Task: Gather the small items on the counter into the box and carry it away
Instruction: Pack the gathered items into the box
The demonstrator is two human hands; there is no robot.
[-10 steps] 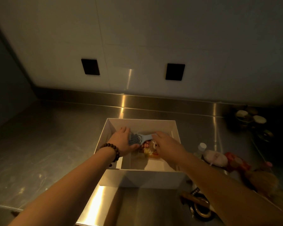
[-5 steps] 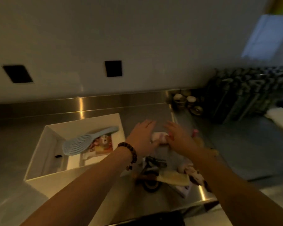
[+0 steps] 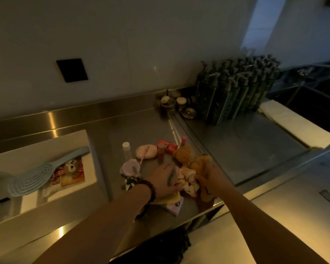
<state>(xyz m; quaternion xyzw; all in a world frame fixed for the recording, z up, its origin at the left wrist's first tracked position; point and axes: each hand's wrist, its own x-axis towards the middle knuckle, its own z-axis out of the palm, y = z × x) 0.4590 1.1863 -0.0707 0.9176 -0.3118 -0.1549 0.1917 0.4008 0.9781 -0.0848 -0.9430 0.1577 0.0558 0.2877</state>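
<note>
Our fingers close: left hand (image 3: 163,179) and right hand (image 3: 210,175) clutch the patterned cloth (image 3: 187,179) beside the box (image 3: 46,187).

The scene is dim, with a warm yellow cast strongest at the near right, where a pale surface glows. Thin bright glints streak the steel counter (image 3: 145,128) and its raised back edge on the left. The dark pump bottles (image 3: 234,88) at far right sink into shadow, detail lost. A cooler, bluish patch lights the far right wall. Everything is soft and slightly smeared. Wide-angle distortion bends straight edges toward the corners.
</note>
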